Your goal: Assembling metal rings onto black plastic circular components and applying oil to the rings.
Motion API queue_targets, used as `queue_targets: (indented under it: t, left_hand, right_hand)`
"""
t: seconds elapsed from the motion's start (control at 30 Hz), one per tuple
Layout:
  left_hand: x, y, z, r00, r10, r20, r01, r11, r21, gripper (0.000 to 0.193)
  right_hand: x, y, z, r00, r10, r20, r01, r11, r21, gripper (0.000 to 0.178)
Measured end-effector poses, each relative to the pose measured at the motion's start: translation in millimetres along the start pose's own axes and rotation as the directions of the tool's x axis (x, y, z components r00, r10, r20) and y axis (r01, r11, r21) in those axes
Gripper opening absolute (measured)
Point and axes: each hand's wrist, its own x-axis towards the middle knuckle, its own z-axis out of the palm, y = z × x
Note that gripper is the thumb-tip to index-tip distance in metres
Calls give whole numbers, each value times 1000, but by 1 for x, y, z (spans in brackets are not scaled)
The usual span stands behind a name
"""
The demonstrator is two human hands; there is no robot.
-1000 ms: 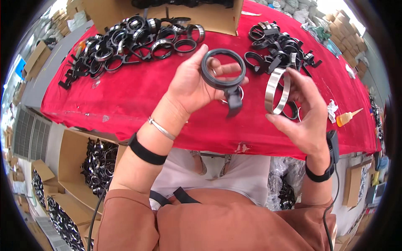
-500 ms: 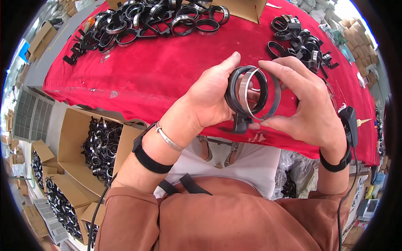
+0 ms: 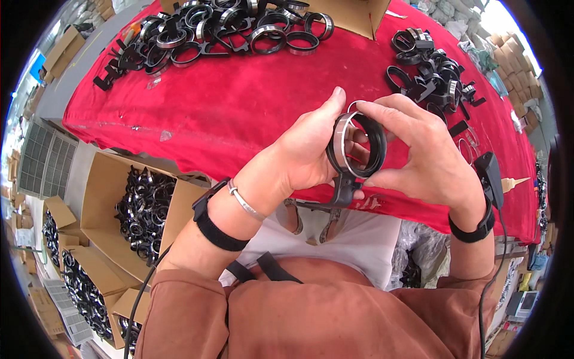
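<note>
Between my hands is a black ring bracket [image 3: 343,190] with a short stem at its lower side. A silver metal band [image 3: 339,143] sits around the ring, its bright face toward my left palm. My left hand [image 3: 308,143] holds the bracket from the left, thumb raised and some fingers behind and through the ring. My right hand [image 3: 427,149] spans the ring from the right, index fingertip at its top edge and thumb at its lower edge. A thin pale arc shows above the ring by the right fingertips; I cannot tell what it belongs to.
A red-covered table [image 3: 239,102] spreads ahead. Many black ring brackets [image 3: 269,39] lie along its far side, with another pile [image 3: 442,78] at the right. A cardboard box [image 3: 353,18] stands at the back. Open cartons [image 3: 101,209] of similar parts stand at lower left.
The silver band, held partly off the black ring's right side by my right hand, has moved left and now sits around the ring. My right hand has come closer to the bracket.
</note>
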Motion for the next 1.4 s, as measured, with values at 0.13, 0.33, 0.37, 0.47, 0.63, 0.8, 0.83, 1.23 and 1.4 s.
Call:
queue_targets:
  t: [0.13,0.33,0.37,0.47,0.63,0.8,0.83,1.23,1.4]
  left_hand:
    - [4,-7,1,979,131,-156,-115,988,105,78]
    - [5,-8,8,975,173,-136,-152,976,156,80]
    - [5,-6,10,976,175,-132,-154,975,158,80]
    - [0,-5,31,969,178,-171,-104,924,368,84]
    - [-7,-16,35,964,251,-84,-194,886,421,69]
    - [-33,-53,44,690,724,-11,-431,423,797,25]
    - [-34,-58,43,654,756,10,-448,377,811,23]
    - [-34,-59,36,577,816,33,-494,317,810,20]
    - [-43,3,32,322,944,68,-397,70,915,20]
  right_hand:
    - [-1,3,5,998,46,41,-47,999,21,73]
    - [-5,5,7,997,56,-60,-46,985,167,66]
    - [-6,8,3,994,100,-49,-79,944,320,65]
    - [-6,18,16,925,368,-95,-156,596,787,34]
    - [9,10,35,815,533,-226,-337,755,563,55]
    - [8,10,37,729,620,-289,-381,719,581,62]
    - [8,8,37,712,653,-258,-406,682,608,63]
    - [16,-1,50,630,752,-196,-352,501,791,66]
    - [8,31,30,592,750,-296,-99,432,896,51]
